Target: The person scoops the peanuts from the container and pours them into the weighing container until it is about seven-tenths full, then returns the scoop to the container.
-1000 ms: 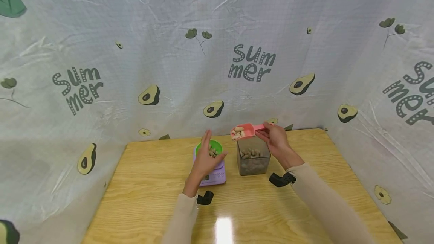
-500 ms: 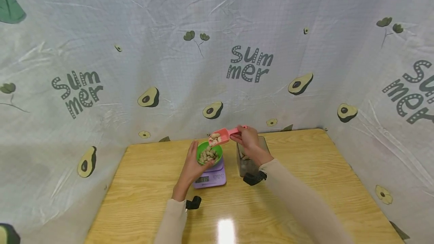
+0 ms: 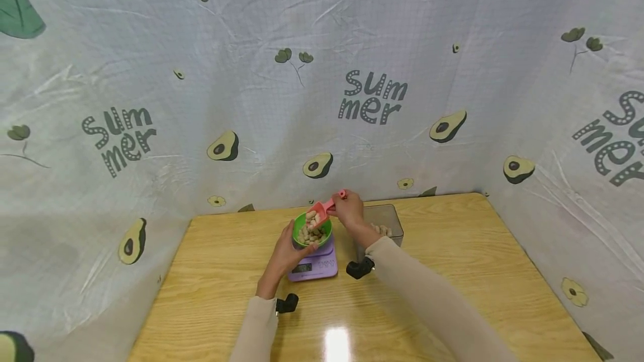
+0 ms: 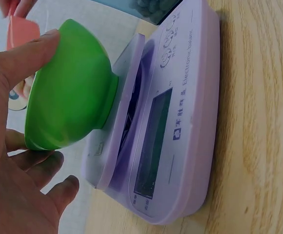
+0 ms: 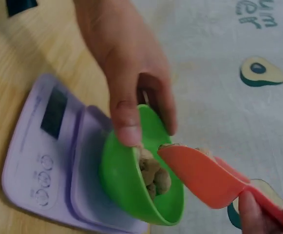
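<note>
Your left hand (image 3: 287, 253) gripping a round green bowl (image 4: 73, 87), your right hand (image 3: 349, 210) pinching a pink plastic scoop (image 5: 204, 178) over it

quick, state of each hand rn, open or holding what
Left hand: holding the green bowl at its rim.
Right hand: holding the pink scoop by its handle.

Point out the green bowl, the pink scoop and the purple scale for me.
Green bowl (image 4: 75, 92): left wrist view, on its outer wall.
Pink scoop (image 5: 204, 175): right wrist view, outer side of its cup.
Purple scale (image 3: 316, 267): head view, front panel.
</note>
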The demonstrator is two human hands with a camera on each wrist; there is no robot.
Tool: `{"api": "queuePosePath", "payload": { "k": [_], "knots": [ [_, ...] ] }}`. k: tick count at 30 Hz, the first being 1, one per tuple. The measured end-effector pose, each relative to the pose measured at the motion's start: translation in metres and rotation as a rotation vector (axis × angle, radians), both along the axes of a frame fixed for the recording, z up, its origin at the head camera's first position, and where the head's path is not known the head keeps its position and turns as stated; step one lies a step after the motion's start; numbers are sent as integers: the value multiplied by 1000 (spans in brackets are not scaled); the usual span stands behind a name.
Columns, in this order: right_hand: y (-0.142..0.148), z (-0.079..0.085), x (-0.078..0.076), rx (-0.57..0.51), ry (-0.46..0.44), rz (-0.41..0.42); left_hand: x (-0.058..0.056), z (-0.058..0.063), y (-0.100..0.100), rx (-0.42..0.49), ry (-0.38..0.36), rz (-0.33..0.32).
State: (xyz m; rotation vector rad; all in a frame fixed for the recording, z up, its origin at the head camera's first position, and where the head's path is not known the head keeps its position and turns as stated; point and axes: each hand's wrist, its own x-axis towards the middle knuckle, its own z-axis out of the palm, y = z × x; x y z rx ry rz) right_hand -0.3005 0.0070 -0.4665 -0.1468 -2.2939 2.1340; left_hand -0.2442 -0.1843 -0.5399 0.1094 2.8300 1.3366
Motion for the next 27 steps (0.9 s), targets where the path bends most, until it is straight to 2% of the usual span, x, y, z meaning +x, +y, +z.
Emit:
{"api": "queuePosePath", "payload": {
  "k": [7,9,11,14,18,21,24,27],
  "knots": [
    [-11,-9,13,466,631,152,0,0,-2,7,10,-5],
    [-12,-8,17,524,725,174,1,0,-3,16,11,-4],
    [-11,-8,20,543,765,170,2,0,-3,22,14,-4],
    [-8,-6,23,439,733,145,3,0,-4,23,11,9],
    [5,-5,22,161,585,73,5,1,-4,30,2,23],
    [20,-6,22,-28,467,24,7,5,-2,56,23,24],
    [36,-6,26,-139,358,-11,10,12,1,80,68,22],
    [51,-5,30,-226,289,-27,14,19,6,99,110,17]
  ]
}}
